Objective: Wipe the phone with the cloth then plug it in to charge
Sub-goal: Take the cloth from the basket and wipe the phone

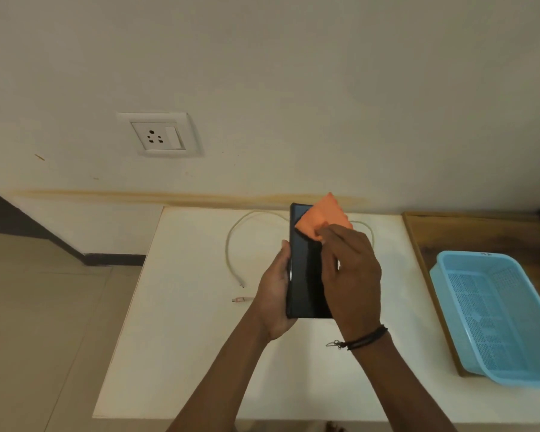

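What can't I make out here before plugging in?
Head view:
Right side of the phone screen: under the right hand and orange cloth.
Middle of the cable: behind the phone and left hand.
Type of the cable's plug: too small.
Far side of the blue basket: cut by the right edge.
Switch position on the wall socket: too small.

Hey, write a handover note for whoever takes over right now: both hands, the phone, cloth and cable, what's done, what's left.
Left hand grips the black phone by its edges, screen up, above the white table.
Right hand pinches the orange cloth against the phone's upper screen.
White charging cable lies looped on the table, its visible ends loose; the wall socket has nothing in it.
Done: wiping under way. Left: finish wiping, set the cloth down, plug the phone in.
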